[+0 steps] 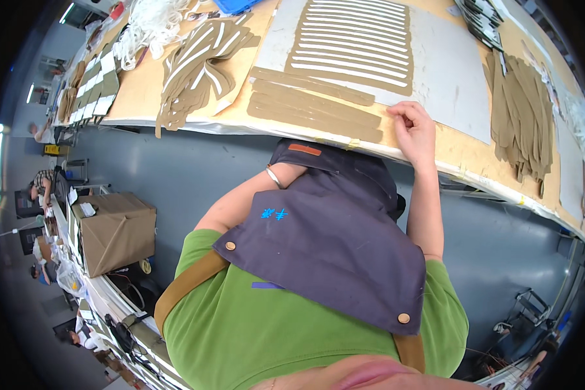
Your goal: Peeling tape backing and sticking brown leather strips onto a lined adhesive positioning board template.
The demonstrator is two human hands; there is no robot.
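Note:
My right hand (411, 127) rests at the worktable's (445, 159) front edge with fingers curled; whether anything is inside them is hidden. Just left of it lie several flat olive-brown strips (313, 110) in slanting rows. Above these, a brown sheet of white-striped strips (351, 45) lies on a grey board (452, 91). My left hand (296, 171) is tucked into the dark apron (338, 240) I wear, its fingers hidden.
Bundles of striped strips (201, 71), white cords (146, 36) and green-white pieces (94, 91) lie leftward, loose brown strips (520, 117) at right. A brown-covered box (117, 237) stands behind me at left, near co-workers (42, 185). A metal trolley (526, 305) stands lower right.

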